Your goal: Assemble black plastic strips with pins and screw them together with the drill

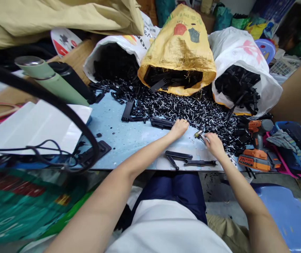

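Note:
My left hand (179, 128) is closed over the right end of a long black plastic part (162, 123) lying on the blue tabletop. Its fingertips are too small to make out in detail. In my right hand (214, 144) is a small hammer (199, 134), its metal head pointing left, a little to the right of my left hand. Just in front of both hands spreads a heap of small black pieces with metal pins (187, 107). Nearer me lie a folding black plastic part (178, 155) and another long black piece (202, 162).
Black parts fill a white sack (119, 40), a yellow sack (178, 52) and another white sack (245, 45) at the back. An orange cordless drill (257, 160) lies right. Papers (34, 123), a green flask (52, 82) and a black cable loop (68, 117) occupy the left.

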The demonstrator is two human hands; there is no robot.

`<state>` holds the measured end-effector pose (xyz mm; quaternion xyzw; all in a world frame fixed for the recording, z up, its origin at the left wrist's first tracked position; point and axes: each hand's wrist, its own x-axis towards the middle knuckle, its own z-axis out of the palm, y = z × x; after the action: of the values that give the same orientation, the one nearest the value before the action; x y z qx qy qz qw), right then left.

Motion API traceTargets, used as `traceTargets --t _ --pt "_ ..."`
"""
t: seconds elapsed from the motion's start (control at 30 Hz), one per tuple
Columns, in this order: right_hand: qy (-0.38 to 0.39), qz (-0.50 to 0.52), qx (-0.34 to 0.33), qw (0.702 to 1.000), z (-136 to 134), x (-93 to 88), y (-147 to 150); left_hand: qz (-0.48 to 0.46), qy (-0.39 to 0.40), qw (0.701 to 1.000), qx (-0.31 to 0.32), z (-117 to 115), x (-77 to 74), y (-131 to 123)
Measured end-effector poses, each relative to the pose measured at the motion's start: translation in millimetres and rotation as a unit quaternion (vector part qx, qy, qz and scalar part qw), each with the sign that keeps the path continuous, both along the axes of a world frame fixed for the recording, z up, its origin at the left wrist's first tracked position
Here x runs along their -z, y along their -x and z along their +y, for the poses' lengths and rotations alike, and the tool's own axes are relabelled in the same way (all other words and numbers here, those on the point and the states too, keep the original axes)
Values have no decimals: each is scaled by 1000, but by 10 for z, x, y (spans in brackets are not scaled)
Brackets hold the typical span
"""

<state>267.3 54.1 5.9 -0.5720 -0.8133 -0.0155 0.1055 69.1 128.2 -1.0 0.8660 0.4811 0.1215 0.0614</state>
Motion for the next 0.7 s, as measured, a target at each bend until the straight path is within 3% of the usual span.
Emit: traceTargets --t 0.07,0.13,0.2,0.27,0.33,0.4,0.5,0.6,0.7 --pt "3 5 73 997 387 -88 29 -40 -7 999 -12 -187 0 118" --pt "12 12 117 993 718 -145 68 -158 0 987 -42 -419 23 299" --pt "19 20 128 991 944 -168 109 -329 29 940 -90 -675 81 508" --pt "21 32 122 992 1053 -165 139 -456 80 873 -149 -922 169 693" --pt "15 46 117 992 1061 -153 150 -520 132 821 -197 -1126 270 810" --pt "5 63 108 992 990 -147 145 -535 155 802 -217 -1267 359 856" --pt "-11 94 76 993 774 -166 130 -497 108 838 -196 -1365 418 844" --pt "-20 121 31 992 459 -206 153 -404 -19 907 -118 -1393 401 812" --pt "-6 156 -13 988 96 -233 225 -286 -139 947 -46 -1403 400 788"
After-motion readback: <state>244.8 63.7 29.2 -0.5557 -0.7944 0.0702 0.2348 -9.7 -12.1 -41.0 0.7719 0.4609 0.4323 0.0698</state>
